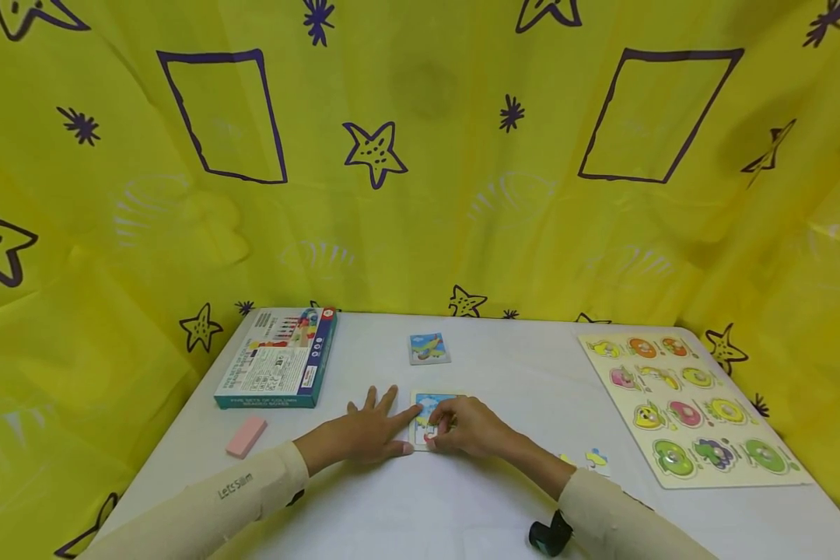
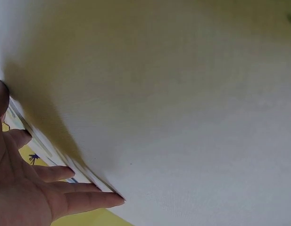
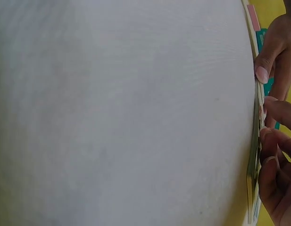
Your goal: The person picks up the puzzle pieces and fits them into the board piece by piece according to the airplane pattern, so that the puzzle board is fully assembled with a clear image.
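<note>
A small picture puzzle board (image 1: 427,400) with a blue scene and pale rim lies at the middle of the white table. Fingers spread, my left hand (image 1: 369,432) rests flat at its left side, with index finger and thumb at the rim. Over the board's right part, my right hand (image 1: 474,426) has its thumb and fingers curled together, pinching a small puzzle piece that they mostly hide. In the right wrist view, the fingertips of the right hand (image 3: 279,165) meet low over the board's edge.
A second small picture puzzle (image 1: 429,348) lies farther back. Left are a boxed set (image 1: 273,362) and a pink block (image 1: 246,436). Loose puzzle pieces (image 1: 596,457) lie by the right forearm; a fruit pegboard (image 1: 693,412) is at far right. A yellow curtain (image 1: 420,233) stands behind.
</note>
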A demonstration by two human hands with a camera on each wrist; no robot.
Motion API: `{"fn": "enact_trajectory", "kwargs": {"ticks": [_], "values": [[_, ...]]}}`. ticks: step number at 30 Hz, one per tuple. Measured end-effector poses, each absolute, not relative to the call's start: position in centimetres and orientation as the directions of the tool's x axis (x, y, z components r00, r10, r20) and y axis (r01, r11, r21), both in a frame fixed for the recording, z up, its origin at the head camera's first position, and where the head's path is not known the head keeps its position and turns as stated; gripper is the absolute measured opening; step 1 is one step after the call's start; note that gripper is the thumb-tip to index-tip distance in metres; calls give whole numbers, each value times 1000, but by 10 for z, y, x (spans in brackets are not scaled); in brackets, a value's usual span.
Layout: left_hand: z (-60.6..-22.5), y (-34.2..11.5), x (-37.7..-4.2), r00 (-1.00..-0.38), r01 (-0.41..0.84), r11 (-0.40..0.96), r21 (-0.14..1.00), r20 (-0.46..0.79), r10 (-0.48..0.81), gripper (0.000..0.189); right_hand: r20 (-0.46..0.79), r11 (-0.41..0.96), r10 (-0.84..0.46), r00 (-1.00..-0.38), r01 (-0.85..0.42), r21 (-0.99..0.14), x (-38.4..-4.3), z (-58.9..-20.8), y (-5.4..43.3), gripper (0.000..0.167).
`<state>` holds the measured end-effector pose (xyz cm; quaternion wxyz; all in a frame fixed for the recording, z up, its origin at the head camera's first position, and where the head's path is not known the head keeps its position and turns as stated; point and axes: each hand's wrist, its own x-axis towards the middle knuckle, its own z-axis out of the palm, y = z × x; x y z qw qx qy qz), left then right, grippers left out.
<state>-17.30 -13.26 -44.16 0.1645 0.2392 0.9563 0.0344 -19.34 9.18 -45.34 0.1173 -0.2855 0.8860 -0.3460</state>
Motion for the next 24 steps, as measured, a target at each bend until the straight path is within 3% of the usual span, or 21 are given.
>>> {"fn": "enact_trajectory", "kwargs": {"ticks": [8,24], "values": [[-445,-132,-174,-830,448,882,144,-298,471,69,24,582,-601,-799,-458,-672,-192,-455,91,8],[-443,-137,-168,-795,509,846,158,-290,533,62,39,592,-577,-815,-452,-667,-192,-455,92,10]]}}
